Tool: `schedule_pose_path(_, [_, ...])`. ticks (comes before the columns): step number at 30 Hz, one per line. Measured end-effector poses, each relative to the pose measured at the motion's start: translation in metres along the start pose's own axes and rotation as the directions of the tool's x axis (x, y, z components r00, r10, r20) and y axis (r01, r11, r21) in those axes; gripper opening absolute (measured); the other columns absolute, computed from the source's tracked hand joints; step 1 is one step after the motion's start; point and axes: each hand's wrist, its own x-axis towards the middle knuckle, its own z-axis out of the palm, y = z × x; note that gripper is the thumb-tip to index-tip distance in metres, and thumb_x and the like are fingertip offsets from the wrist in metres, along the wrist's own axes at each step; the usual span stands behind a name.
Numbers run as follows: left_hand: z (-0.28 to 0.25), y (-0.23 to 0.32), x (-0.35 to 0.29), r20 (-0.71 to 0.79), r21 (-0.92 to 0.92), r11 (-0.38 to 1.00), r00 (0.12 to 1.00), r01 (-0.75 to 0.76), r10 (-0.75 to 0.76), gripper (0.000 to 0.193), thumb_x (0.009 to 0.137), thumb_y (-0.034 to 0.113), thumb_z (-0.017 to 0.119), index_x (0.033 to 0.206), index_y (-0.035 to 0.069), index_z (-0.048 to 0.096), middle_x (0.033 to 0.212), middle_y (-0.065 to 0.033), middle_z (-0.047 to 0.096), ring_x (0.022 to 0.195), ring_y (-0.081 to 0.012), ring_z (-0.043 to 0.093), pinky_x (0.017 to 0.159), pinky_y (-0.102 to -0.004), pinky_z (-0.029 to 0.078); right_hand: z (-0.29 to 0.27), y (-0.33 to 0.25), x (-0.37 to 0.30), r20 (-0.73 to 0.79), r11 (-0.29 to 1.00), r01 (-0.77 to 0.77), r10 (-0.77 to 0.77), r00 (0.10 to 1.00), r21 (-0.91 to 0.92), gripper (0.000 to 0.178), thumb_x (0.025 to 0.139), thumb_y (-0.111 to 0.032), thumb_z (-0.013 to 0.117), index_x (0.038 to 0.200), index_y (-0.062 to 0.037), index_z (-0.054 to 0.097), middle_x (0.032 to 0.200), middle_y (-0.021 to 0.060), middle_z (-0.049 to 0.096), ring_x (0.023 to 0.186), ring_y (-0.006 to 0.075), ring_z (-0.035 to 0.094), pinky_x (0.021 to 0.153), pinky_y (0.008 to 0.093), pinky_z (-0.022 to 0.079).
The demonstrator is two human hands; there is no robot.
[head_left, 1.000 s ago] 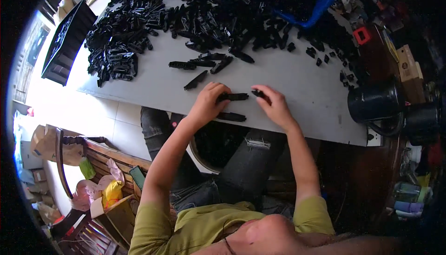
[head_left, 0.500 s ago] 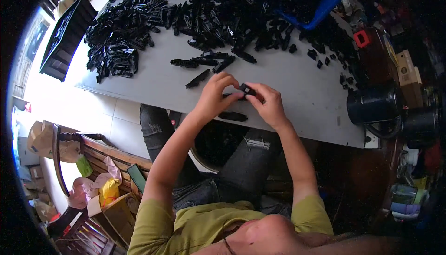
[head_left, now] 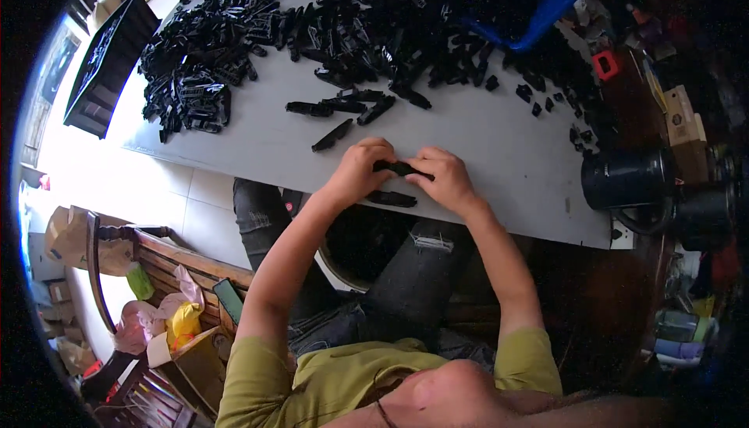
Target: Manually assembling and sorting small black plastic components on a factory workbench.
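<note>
Both of my hands grip one long black plastic part above the near edge of the white table. My left hand is closed round its left end, and my right hand pinches the right end. The fingers cover much of it. Just below my hands, another black part lies at the table's edge. Beyond my left hand are several loose parts of the same long shape, one of them a single piece lying aslant.
A big heap of black plastic parts spreads over the far table, with a blue bin at its right. Small black pieces lie scattered on the right. A black crate stands far left; a black cylindrical device is at the right edge.
My hands have come down slightly toward the table's near edge. The black piece between them now lies level, stretched from one hand to the other.
</note>
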Motion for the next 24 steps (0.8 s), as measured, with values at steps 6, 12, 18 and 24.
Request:
schedule_pose_path(6, [-0.007,0.019,-0.031,0.11,0.155,0.988,0.994,-0.023,0.006,0.029,0.069,0.009,0.074,0.095,0.003,0.063,0.096,-0.0142,0.06,0.09,-0.0341,0.057,0.078,-0.041,0.048,-0.031,0.076,0.018,-0.353,0.98,-0.189,0.199,0.914,0.063,0.03,0.082,-0.009,0.061,0.112,-0.0098,0.065,0.105,0.0109,0.058,0.098,0.03,0.056,0.083,0.0366,0.047])
schedule_pose_path(12, [-0.015,0.043,-0.045,0.037,0.088,0.995,0.998,0.042,-0.046,0.033,0.074,0.01,0.072,0.105,0.005,0.06,0.1,-0.0125,0.059,0.093,-0.0333,0.057,0.082,-0.0413,0.047,-0.069,0.177,0.038,-0.45,0.842,-0.385,0.197,0.871,-0.378,0.045,0.083,0.001,0.052,0.128,-0.0097,0.052,0.124,0.0141,0.052,0.114,0.0323,0.048,0.095,0.0386,0.041])
schedule_pose_path(18, [-0.051,0.026,-0.037,-0.428,0.482,0.808,0.896,0.338,-0.12,0.032,0.079,0.011,0.067,0.108,0.006,0.055,0.102,-0.0144,0.057,0.094,-0.0359,0.055,0.078,-0.0416,0.047,-0.041,0.124,0.027,-0.394,0.86,-0.379,0.235,0.889,-0.343,0.035,0.083,-0.005,0.06,0.117,-0.0041,0.057,0.116,0.0116,0.055,0.101,0.0295,0.055,0.086,0.0356,0.045])
schedule_pose_path(24, [-0.052,-0.002,-0.023,-0.332,0.321,0.833,0.877,0.452,-0.348,0.035,0.075,0.008,0.069,0.105,0.006,0.05,0.092,-0.0119,0.06,0.086,-0.0319,0.059,0.074,-0.0368,0.047,-0.03,0.098,0.004,-0.455,0.939,-0.345,0.305,0.837,-0.004,0.029,0.073,-0.011,0.076,0.092,-0.0012,0.057,0.079,0.0036,0.06,0.063,0.0132,0.054,0.06,0.0267,0.045])
